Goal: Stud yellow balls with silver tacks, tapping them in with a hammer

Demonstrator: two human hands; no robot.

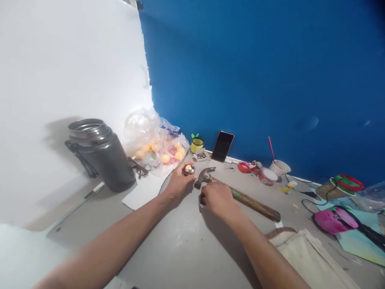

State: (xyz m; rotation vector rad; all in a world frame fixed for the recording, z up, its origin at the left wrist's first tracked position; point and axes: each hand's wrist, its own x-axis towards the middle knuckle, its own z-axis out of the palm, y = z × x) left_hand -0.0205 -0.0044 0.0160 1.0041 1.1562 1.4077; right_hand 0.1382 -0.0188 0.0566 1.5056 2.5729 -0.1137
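My left hand (181,180) is closed around a small shiny ball (189,170), silvery with a yellowish patch on top, held between thumb and fingers. Just to its right, my right hand (219,196) is curled with the knuckles up, and whatever may be in its fingers is hidden. Behind that hand a claw hammer (255,204) lies on the table, its metal head toward the left hand and its worn wooden handle slanting off to the right. The right hand covers part of the handle; I cannot tell whether it touches it.
A dark, lidless flask (116,162) stands at left beside a clear plastic bag (156,144) of orange and red things. Along the blue wall are a small box (201,155) of metal bits, a leaning phone (223,146) and a white cup (280,167). A pale cloth (309,253) lies front right.
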